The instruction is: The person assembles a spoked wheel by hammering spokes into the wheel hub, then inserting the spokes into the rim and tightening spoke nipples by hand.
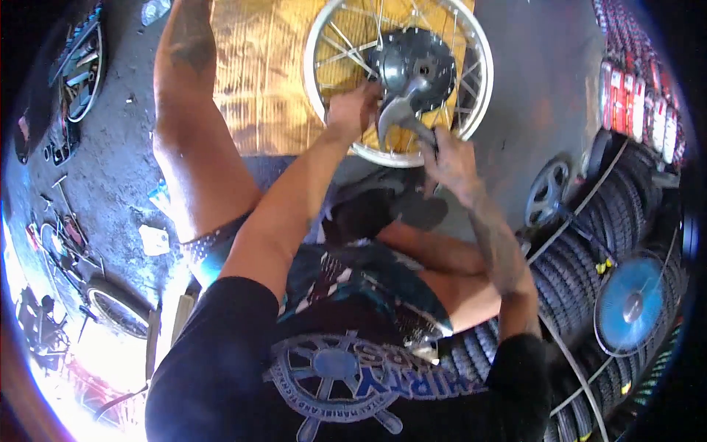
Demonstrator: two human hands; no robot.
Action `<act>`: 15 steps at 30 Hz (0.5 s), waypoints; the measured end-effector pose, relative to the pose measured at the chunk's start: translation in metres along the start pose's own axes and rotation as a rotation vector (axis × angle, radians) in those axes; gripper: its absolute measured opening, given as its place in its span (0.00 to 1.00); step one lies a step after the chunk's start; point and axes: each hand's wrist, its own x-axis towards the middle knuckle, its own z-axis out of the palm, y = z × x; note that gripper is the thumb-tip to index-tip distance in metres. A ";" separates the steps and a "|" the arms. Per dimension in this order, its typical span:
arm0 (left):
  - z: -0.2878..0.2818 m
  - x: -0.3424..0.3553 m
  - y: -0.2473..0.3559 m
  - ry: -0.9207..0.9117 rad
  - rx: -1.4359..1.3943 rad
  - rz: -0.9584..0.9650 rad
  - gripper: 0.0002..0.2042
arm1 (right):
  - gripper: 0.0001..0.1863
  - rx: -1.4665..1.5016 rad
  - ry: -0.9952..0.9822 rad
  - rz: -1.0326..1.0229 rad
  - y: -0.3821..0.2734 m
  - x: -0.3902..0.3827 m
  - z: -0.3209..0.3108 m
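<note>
A spoked wheel [482, 55] with a pale metal rim lies flat in front of me. At its middle sits a black round hub [398, 62], with the spokes running out to the rim. My right hand [451, 163] is wrapped round the handle of a claw hammer [401, 114], whose grey metal head is over the hub's near edge. Beside the hammer head, my left hand [353, 110] reaches over the rim to the hub's near left edge. Its fingers look bent and closed there; whatever they grip is too small or hidden to name.
Under the wheel is a yellow-brown cardboard sheet [254, 81]. Stacked tyres [567, 295] and a blue fan [631, 306] stand at the right, below red-and-white packages [633, 107]. Loose tools and parts [70, 228] lie on the floor at left, near another wheel [118, 306].
</note>
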 end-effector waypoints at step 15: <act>-0.028 -0.011 0.034 0.181 -0.101 -0.033 0.10 | 0.15 0.188 0.033 0.386 0.019 -0.044 -0.021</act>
